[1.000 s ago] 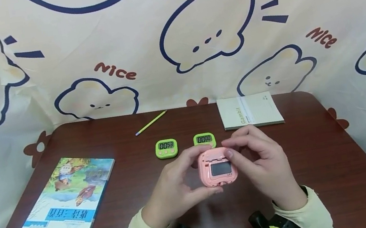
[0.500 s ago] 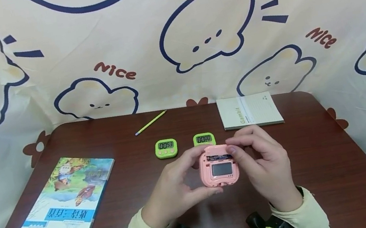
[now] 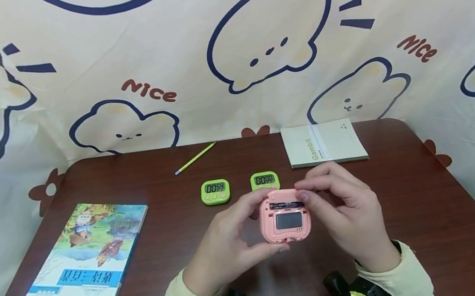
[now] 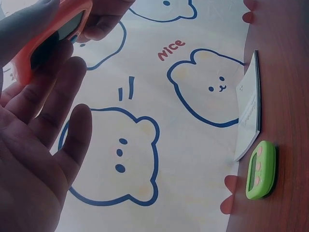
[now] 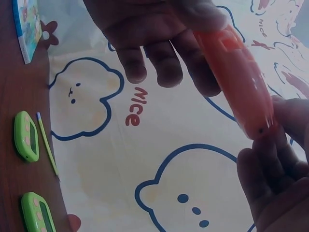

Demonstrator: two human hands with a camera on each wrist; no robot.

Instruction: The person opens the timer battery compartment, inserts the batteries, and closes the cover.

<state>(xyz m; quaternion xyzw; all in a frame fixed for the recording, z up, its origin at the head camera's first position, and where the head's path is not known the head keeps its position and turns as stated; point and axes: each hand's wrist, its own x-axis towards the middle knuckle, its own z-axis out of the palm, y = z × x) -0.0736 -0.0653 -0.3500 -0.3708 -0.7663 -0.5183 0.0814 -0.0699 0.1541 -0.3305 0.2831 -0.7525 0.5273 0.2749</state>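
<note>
Above the table, both hands hold a pink timer [image 3: 272,223] with a grey rectangular panel. A slot near its upper edge shows a dark battery [image 3: 286,205]. My left hand [image 3: 223,244] grips the timer at its left side, fingers at the top and thumb below. At its upper right corner, my right hand [image 3: 349,213] pinches it between thumb and index finger. In the right wrist view the timer [image 5: 236,79] is seen edge-on between the two hands. The left wrist view shows my left hand [image 4: 38,145] beneath its dark panel.
Behind the hands are two green timers [image 3: 215,192], the right one [image 3: 264,181] partly covered. A pencil [image 3: 195,158] and a pale notebook [image 3: 324,144] lie near the far edge of the brown table [image 3: 441,239]. To the left is a blue-and-green book [image 3: 81,271].
The pink timer's slot, almost wholly covered a second ago, now shows the dark battery. My right hand has shifted slightly rightward, while the left hand stays put. The left green timer's digits have changed.
</note>
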